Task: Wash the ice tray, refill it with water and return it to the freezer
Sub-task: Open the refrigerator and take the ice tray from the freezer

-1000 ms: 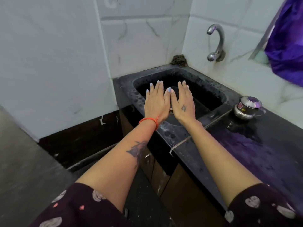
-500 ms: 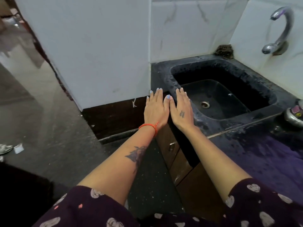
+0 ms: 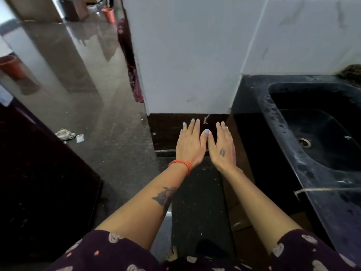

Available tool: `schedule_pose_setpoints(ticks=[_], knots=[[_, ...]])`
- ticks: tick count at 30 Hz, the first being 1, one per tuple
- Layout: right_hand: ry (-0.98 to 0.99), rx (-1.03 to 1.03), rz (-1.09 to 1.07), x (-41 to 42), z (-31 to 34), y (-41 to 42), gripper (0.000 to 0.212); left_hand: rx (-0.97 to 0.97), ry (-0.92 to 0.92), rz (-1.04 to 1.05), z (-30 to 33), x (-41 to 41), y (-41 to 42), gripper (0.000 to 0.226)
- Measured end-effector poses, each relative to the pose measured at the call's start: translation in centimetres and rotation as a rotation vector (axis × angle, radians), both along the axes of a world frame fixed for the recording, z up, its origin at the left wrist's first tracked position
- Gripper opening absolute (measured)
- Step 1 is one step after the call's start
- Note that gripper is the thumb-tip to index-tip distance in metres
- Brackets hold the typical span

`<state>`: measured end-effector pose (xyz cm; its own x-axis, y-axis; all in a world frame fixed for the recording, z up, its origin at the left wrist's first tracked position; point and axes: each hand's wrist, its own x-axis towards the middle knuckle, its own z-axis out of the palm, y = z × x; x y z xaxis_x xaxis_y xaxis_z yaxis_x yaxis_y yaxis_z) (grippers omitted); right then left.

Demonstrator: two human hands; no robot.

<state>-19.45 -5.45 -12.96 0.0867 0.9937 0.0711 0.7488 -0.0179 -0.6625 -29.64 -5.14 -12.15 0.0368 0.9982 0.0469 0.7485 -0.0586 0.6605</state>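
Observation:
My left hand and my right hand are stretched out in front of me, palms down, fingers straight, thumbs nearly touching. Both hold nothing. They hover over the floor by the dark skirting of a white wall, to the left of the black sink. The sink's basin is bare, with its drain showing. No ice tray and no freezer can be made out. The tap is out of view.
A dark, tall cabinet or appliance side stands at the left. A glossy grey floor runs back through a doorway, with a crumpled scrap on it and an orange bucket far off. The black counter runs along the right.
My view has swung left, away from the sink and tap toward the doorway. Both hands stayed flat and empty and now hang over the floor instead of the sink rim.

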Motion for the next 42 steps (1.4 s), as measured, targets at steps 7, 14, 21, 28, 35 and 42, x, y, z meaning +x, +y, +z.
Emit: schedule_pose_setpoints(ticks=[7,14,21,28,35,42], knots=[[-0.001,-0.072,0.218,-4.5,-1.7,0.9,0.058,-0.076,-0.016,0.199,-1.3,-4.7,-1.2,0.056],[-0.024,-0.155,0.487,-8.2,-3.6,2.4,0.059,-0.142,-0.05,0.446,-2.7,-7.7,-2.5,0.057],[-0.046,-0.186,0.755,-11.2,-4.4,3.1,0.058,-0.167,-0.117,0.721,-4.1,-8.9,-4.2,0.056],[-0.05,-0.204,0.974,-13.5,-5.0,2.3,0.057,-0.173,-0.161,0.951,-4.8,-9.6,-6.3,0.056],[-0.051,-0.21,1.152,-16.8,-5.5,0.7,0.057,-0.173,-0.154,1.106,-5.4,-11.7,-8.8,0.056],[-0.022,-0.21,1.276,-22.6,-5.5,-2.1,0.056,-0.141,-0.134,1.231,-5.5,-16.3,-12.2,0.057]])
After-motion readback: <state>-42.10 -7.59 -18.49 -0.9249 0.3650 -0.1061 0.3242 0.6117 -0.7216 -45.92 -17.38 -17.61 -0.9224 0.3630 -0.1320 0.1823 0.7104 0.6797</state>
